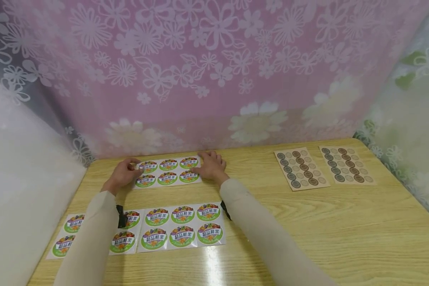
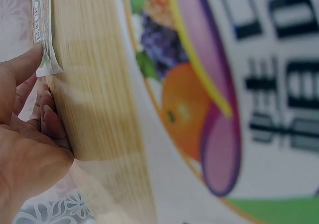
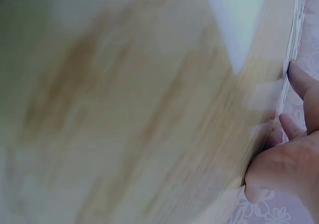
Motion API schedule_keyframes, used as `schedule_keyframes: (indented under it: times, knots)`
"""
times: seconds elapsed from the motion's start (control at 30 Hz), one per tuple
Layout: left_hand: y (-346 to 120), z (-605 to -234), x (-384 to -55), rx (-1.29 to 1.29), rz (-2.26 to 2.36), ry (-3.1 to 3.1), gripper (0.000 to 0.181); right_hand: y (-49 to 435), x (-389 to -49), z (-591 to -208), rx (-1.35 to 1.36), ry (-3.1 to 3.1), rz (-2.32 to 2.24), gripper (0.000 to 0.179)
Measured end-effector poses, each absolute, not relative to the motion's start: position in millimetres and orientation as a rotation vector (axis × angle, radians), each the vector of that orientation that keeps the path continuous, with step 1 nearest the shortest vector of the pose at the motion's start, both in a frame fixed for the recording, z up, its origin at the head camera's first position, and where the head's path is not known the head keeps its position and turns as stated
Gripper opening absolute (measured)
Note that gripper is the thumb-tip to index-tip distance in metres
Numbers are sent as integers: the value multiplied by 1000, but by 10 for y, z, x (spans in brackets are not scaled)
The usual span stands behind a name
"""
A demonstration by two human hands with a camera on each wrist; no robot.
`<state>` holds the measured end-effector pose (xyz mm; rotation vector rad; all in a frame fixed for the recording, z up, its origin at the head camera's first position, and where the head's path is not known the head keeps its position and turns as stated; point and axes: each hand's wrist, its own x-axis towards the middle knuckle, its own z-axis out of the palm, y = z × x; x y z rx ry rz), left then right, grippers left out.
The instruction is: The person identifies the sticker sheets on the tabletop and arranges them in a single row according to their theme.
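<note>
A white sheet of round fruit stickers (image 1: 169, 172), with green and purple prints and dark lettering, lies near the table's back edge. At its left end my left hand (image 1: 122, 174) holds the edge, thumb on top. My right hand (image 1: 211, 167) grips the right end, its thumb over the lower right sticker and its index finger at the far corner. In the left wrist view the left thumb (image 2: 27, 64) presses on the sheet's corner, other fingers bent beside it. The right wrist view shows the right thumb (image 3: 301, 79) against the sheet's edge.
Closer to me lies another fruit sticker sheet (image 1: 182, 226), with more such stickers (image 1: 123, 241) at its left, partly covered by my left forearm. Two brown sheets of small round stickers (image 1: 302, 169) lie at the right. A floral curtain (image 1: 207, 79) hangs behind the wooden table (image 1: 307, 234).
</note>
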<state>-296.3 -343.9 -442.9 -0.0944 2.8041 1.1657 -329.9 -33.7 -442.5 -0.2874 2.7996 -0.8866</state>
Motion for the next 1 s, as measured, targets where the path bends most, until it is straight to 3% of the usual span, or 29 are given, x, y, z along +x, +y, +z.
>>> schedule_keyframes:
  times: [0.27, 1.0]
  knots:
    - [-3450, -4442, -2953, -131, 1254, 2745, 45, -333, -3295, -4437, -296, 2792, -914, 57]
    - [-3434, -4464, -2960, -203, 1440, 2617, 51, -308, -3307, -4452, -278, 2769, -1013, 55]
